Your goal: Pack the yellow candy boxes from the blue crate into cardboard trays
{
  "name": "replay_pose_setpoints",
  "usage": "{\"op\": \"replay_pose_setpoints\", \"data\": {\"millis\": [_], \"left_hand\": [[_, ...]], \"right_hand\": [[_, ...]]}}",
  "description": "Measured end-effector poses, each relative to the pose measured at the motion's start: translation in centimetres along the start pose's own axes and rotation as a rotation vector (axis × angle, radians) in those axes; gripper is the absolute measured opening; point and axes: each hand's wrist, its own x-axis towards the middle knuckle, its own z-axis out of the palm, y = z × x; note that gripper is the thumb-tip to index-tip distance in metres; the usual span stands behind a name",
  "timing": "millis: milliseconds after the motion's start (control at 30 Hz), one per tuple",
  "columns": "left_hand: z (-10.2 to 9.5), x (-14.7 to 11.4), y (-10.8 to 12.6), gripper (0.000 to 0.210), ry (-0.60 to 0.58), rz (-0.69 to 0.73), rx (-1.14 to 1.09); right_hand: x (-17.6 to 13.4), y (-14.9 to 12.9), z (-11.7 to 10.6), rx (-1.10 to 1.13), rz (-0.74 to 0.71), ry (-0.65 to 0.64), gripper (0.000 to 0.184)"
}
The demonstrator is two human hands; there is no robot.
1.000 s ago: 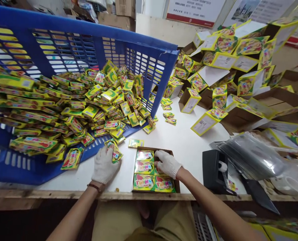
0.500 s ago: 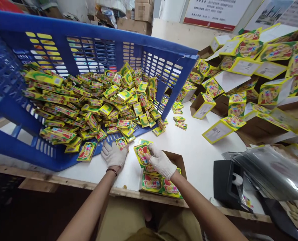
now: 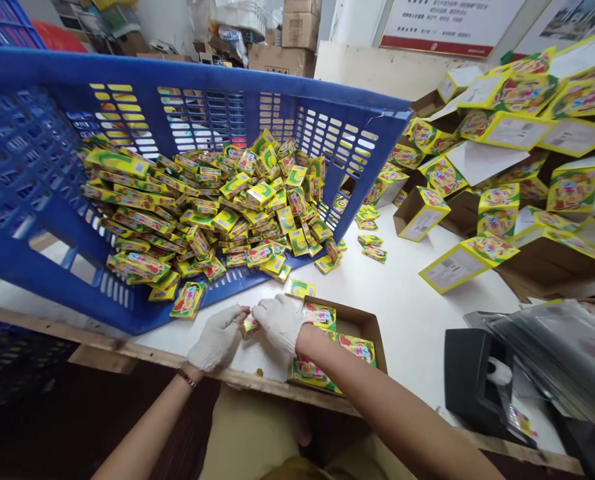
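Observation:
My left hand (image 3: 218, 339), in a white fingerless-tipped glove, is closed near the table's front edge. Its fingertips meet those of my gloved right hand (image 3: 280, 321) around a small yellow-green printed box (image 3: 250, 325), mostly covered by the fingers. Beside my right wrist stands an open cardboard carton (image 3: 362, 319) with several of the same boxes laid in it, printed faces up. One more small box (image 3: 300, 288) lies flat behind the carton's left corner. A large blue basket (image 3: 217, 70), tipped toward me, holds a heap of small boxes (image 3: 202, 207).
Empty printed cartons (image 3: 472, 260) are piled at the right. A black tape dispenser (image 3: 470, 373) and clear plastic sheets (image 3: 557, 353) lie at front right. A few loose boxes (image 3: 372, 248) rest beside the basket. The wooden table edge (image 3: 227, 377) runs along the front.
My right hand has left the carton and moved left, leaving the box it held. My left hand has drawn back from the basket lip with a small box, where both hands now meet.

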Motion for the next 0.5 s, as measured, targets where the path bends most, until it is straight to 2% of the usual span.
{"op": "replay_pose_setpoints", "data": {"millis": [67,133,167,233,300,367,400,433,500], "left_hand": [[-2.2,0.0,-1.0,0.035,0.103,-0.023,0.118],[-4.4,0.5,-2.2,0.041,0.226,-0.130,0.380],[-5.2,0.8,-2.7,0.045,0.255,-0.208,0.520],[-6.2,1.0,-3.3,0.051,0.237,-0.349,0.686],[-5.8,0.7,-3.4,0.057,0.219,-0.389,0.645],[-4.3,-0.1,-2.9,0.064,0.274,-0.322,0.543],[-3.3,-0.7,-2.7,0.066,0.314,-0.268,0.499],[-2.3,-1.1,-2.4,0.066,0.348,-0.202,0.468],[-0.5,-1.8,-2.3,0.063,0.392,-0.040,0.444]], "right_hand": [[0.7,-1.0,1.1,-0.003,-0.004,-0.063,0.021],[1.0,-1.8,1.9,0.030,0.018,-0.071,0.025],[1.1,-2.1,2.2,0.069,0.048,-0.076,0.029],[1.3,-2.4,2.6,0.254,0.183,-0.103,0.034],[1.8,-2.4,2.9,0.609,0.378,-0.096,0.029],[2.3,-2.2,3.0,1.019,0.522,0.005,0.019],[2.4,-2.1,2.9,1.179,0.548,0.077,0.018],[2.5,-1.8,2.7,1.283,0.555,0.146,0.018],[2.2,-1.2,2.0,1.305,0.529,0.235,0.019]]}}
